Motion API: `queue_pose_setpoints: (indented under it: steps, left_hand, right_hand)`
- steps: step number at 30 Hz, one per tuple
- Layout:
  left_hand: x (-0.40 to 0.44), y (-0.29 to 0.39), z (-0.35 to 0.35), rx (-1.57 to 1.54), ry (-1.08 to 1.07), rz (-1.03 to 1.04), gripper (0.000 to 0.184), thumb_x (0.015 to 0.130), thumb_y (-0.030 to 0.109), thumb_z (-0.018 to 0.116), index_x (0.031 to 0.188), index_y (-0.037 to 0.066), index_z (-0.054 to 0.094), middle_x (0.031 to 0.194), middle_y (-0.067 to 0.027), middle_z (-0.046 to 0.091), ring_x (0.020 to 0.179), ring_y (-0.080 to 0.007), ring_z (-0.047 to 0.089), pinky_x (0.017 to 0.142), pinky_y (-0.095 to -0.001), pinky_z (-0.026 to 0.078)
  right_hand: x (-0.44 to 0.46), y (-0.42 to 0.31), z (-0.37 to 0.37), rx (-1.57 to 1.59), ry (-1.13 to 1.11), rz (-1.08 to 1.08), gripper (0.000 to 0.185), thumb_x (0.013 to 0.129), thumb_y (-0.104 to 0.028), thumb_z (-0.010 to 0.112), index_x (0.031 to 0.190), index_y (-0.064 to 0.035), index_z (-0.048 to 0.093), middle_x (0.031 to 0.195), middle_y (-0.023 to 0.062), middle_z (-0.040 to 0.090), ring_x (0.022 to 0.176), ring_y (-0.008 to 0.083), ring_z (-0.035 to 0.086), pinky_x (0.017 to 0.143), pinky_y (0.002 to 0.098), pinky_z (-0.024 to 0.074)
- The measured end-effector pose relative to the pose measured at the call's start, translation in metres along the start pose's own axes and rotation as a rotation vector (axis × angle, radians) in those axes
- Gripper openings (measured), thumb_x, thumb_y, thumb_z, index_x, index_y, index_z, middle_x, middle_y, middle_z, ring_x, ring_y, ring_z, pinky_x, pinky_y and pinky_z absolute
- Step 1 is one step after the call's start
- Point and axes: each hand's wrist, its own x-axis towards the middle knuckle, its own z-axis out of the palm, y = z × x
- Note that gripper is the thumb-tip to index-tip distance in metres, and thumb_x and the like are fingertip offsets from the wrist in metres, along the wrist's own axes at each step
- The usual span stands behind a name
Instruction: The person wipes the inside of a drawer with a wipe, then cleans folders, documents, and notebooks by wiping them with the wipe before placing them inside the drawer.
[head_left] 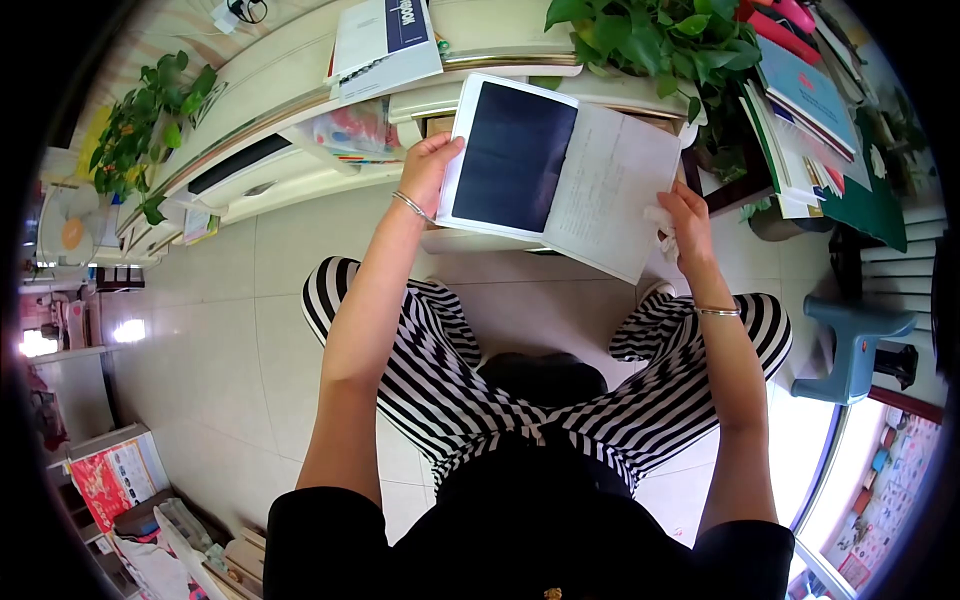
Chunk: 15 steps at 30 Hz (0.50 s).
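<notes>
A white-edged tablet [514, 160] with a dark screen is held up in front of me, its pale flip cover [615, 185] opened out to the right. Faint lines and smudges mark the cover's surface. My left hand [430, 170] grips the tablet's left edge, thumb on the front. At the cover's right edge is my right hand [687, 222], its fingers closed around a crumpled white tissue [662, 228] that touches the edge. Behind the tablet, part of a pulled-out drawer [440, 126] shows.
Papers and a notebook [388, 45] lie on the white desk [480, 62]. Leafy plants stand at left [150, 125] and right [660, 45]. Books [810, 95] are stacked at the right, above a blue stool [850, 345]. My striped legs straddle a black seat [543, 380].
</notes>
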Motion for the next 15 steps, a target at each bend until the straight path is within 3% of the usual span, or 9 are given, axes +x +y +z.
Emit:
queue_pose_setpoints:
  steps: [9,14,15]
  left_hand:
    - [0.003,-0.006,0.016,-0.037,-0.064,-0.056,0.011,0.085,0.010,0.058,0.092,0.002,0.061,0.082,-0.0031,0.064,0.069,-0.0096,0.060,0.064,-0.0230,0.050]
    - [0.001,-0.013,0.037,0.108,-0.128,-0.034,0.014,0.087,0.013,0.056,0.093,0.002,0.062,0.076,-0.0001,0.061,0.063,-0.0069,0.055,0.058,-0.0222,0.045]
    - [0.000,-0.015,0.043,0.124,-0.144,-0.029,0.014,0.087,0.015,0.056,0.093,0.003,0.062,0.075,0.0025,0.058,0.063,-0.0048,0.051,0.057,-0.0205,0.042]
  right_hand:
    - [0.002,-0.001,0.004,0.038,-0.010,0.025,0.013,0.082,-0.017,0.053,0.084,-0.0057,0.059,0.064,-0.0014,0.055,0.048,0.0057,0.047,0.042,0.0206,0.0358]
    - [0.003,-0.001,0.018,0.070,-0.101,0.002,0.015,0.083,-0.016,0.054,0.089,-0.0042,0.061,0.066,-0.0009,0.056,0.048,0.0063,0.048,0.038,0.0211,0.0352]
    - [-0.001,-0.006,0.025,0.123,-0.115,0.026,0.012,0.082,-0.014,0.055,0.082,-0.0036,0.061,0.067,-0.0019,0.055,0.056,0.0047,0.048,0.048,0.0212,0.0357]
